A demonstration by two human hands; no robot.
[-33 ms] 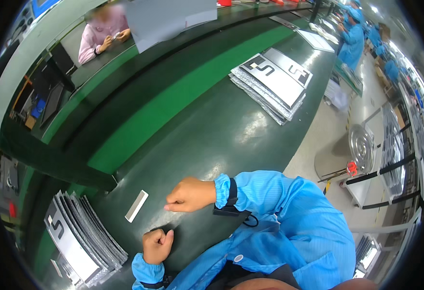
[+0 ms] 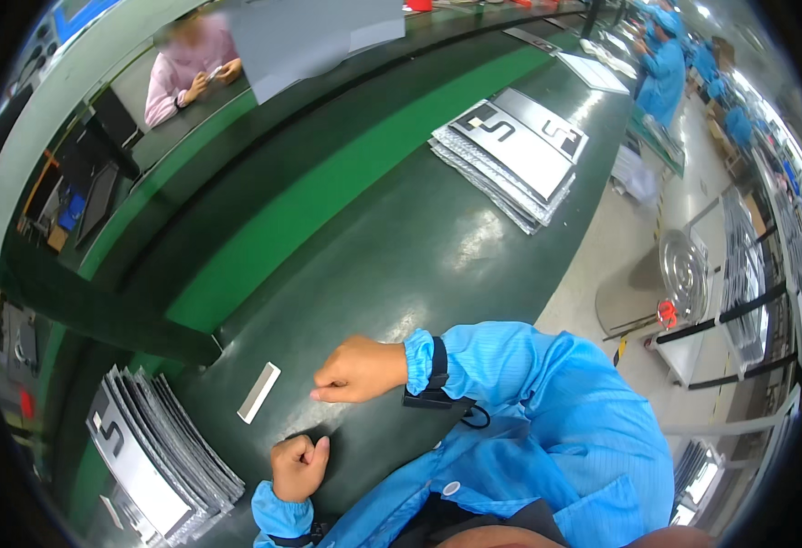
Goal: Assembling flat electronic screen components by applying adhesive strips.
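Note:
My right hand (image 2: pixel 361 369) rests over the dark green bench, curled into a fist with nothing showing in it. Below and left of it, my left hand (image 2: pixel 298 466) is also closed, thumb on top, and no object shows in its fingers. Beside both hands lies a narrow, flat bar (image 2: pixel 258 394), white at its ends and edge with a greyish face; neither hand touches it. At the lower left, close to my left hand, stands a leaning stack of flat panels (image 2: pixel 153 475) with bubble-wrap layers, its outer face white and grey with a black mark.
Farther along the bench (image 2: pixel 401 265) lies another stack of panels (image 2: pixel 511 151) in bubble wrap. A dark post (image 2: pixel 118 315) crosses at left. A person in pink (image 2: pixel 191 68) sits across; a person in blue (image 2: pixel 661 68) works at far right. A metal drum (image 2: pixel 634 288) and racks stand on the right.
The view has shifted very slightly. My hands, the bar and the stacks keep their places.

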